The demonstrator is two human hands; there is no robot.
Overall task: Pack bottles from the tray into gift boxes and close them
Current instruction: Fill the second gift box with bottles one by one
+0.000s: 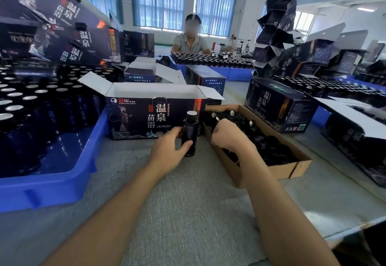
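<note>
Head view: left hand (169,147) grips a dark bottle (189,138) upright on the table (188,203), just beside the open gift box (152,117); right hand (226,134) curls among caps (267,140) in a cardboard box (292,166), hold unclear. Capping seems in hand; boxing should follow.

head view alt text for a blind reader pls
Left hand grips a dark bottle upright before an open gift box, while the right hand reaches into a cardboard box of small dark parts. A blue tray of bottles sits at left.
</note>
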